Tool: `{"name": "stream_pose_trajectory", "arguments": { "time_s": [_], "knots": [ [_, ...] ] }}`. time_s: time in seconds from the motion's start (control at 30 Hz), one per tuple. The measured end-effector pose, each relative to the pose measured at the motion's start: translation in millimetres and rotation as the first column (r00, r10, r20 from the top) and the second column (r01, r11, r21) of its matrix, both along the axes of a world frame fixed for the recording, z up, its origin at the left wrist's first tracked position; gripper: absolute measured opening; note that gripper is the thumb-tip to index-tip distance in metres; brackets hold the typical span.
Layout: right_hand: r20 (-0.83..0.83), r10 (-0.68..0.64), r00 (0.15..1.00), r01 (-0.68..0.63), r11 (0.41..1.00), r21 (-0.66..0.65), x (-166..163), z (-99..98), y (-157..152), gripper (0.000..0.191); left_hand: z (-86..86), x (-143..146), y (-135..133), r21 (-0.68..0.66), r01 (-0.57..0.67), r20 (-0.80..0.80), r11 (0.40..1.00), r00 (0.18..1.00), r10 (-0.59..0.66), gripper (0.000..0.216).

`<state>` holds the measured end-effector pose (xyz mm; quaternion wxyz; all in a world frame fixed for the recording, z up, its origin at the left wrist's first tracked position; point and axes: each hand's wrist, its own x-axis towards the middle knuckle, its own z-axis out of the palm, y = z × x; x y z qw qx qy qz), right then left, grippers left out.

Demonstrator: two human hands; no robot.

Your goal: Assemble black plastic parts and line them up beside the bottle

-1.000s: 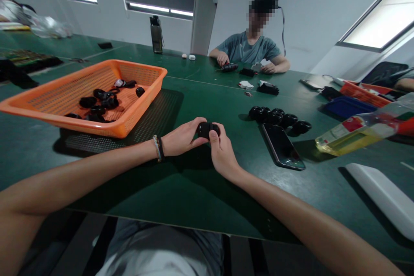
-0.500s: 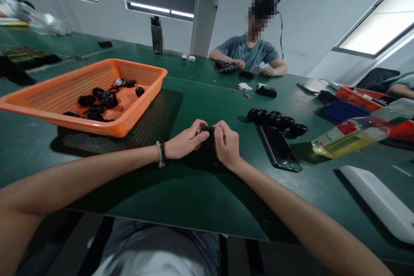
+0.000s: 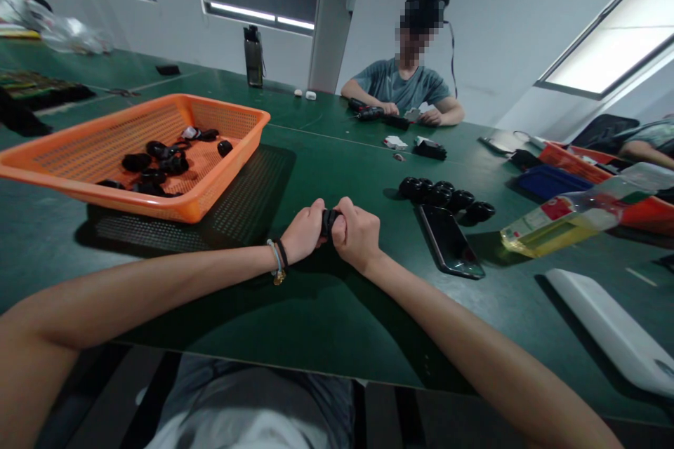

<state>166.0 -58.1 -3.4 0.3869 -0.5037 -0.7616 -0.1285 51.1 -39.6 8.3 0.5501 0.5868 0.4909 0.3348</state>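
- Near the middle of the green table [image 3: 326, 323], a little toward its near edge, the left hand [image 3: 304, 233] and the right hand [image 3: 358, 237] meet knuckle to knuckle around a small black part [image 3: 329, 219].
- Both hands are curled closed on that part, with fingers pressing in from either side. Only a sliver of it shows between them, held just above the table.
- Toward the left edge an orange basket [image 3: 226, 175] sits on a dark mesh mat [image 3: 258, 189], with more black pieces [image 3: 158, 167] loose inside it.
- Right of the hands, a cluster of black parts [image 3: 439, 193] lies just beyond a phone [image 3: 448, 240]. A bottle of yellow liquid [image 3: 558, 223] lies on its side nearer the right edge.
- At the far edge a co-worker [image 3: 403, 84] handles other items with both hands, well apart from this work.
- The part is small and mostly covered, so I judge that an uneven squeeze or twist could pop it out of the grip. It might then skid toward the phone or drop off the near edge.
- Whether the part is one piece or two cannot be told. If it is two, a fingertip could get nipped between them.
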Motion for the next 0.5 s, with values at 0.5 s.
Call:
{"name": "stream_pose_trajectory", "arguments": {
  "time_s": [0.5],
  "knots": [
    [-0.371, -0.144, 0.917, 0.059, 0.971, -0.232, -12.3, -2.0, 0.1, 0.015, -0.7, -3.0, 6.8, 0.550, 0.193, -0.503, 0.812, 0.853, 0.138, 0.031]
  ]
}}
